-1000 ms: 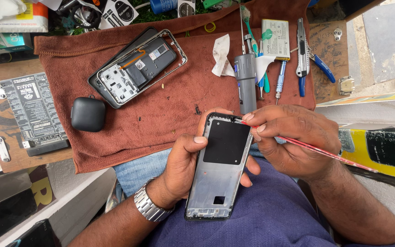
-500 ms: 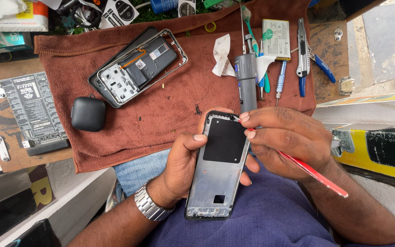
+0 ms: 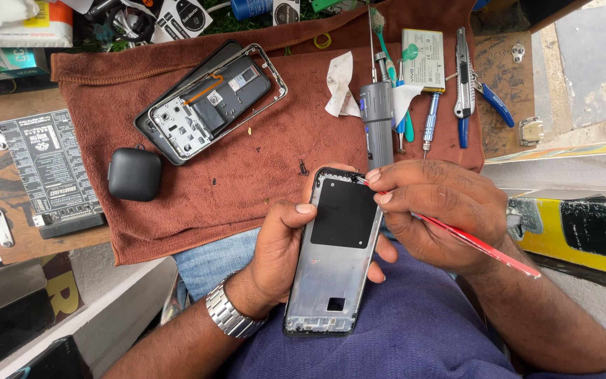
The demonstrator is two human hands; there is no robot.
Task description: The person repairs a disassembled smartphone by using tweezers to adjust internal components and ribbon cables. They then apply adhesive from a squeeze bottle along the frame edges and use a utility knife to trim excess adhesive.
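My left hand (image 3: 282, 245) grips a grey phone frame (image 3: 331, 281) with a black square patch on its upper half, thumb resting on its left edge. The frame stands lengthwise over my lap. My right hand (image 3: 443, 210) pinches a thin red tool (image 3: 485, 245), whose tip touches the frame's top right corner. A silver watch (image 3: 229, 316) sits on my left wrist.
A brown cloth (image 3: 261, 161) covers the bench. On it lie an opened phone body (image 3: 212, 102), a grey electric screwdriver (image 3: 377, 126), a crumpled tissue (image 3: 340, 84), a phone battery (image 3: 423, 60), small screwdrivers and blue-handled pliers (image 3: 489, 98). A black earbud case (image 3: 135, 174) and a black board (image 3: 50, 172) sit left.
My right hand has shifted slightly left along the frame's top edge, and the red tool now slopes further down to the right. The left hand keeps its hold.
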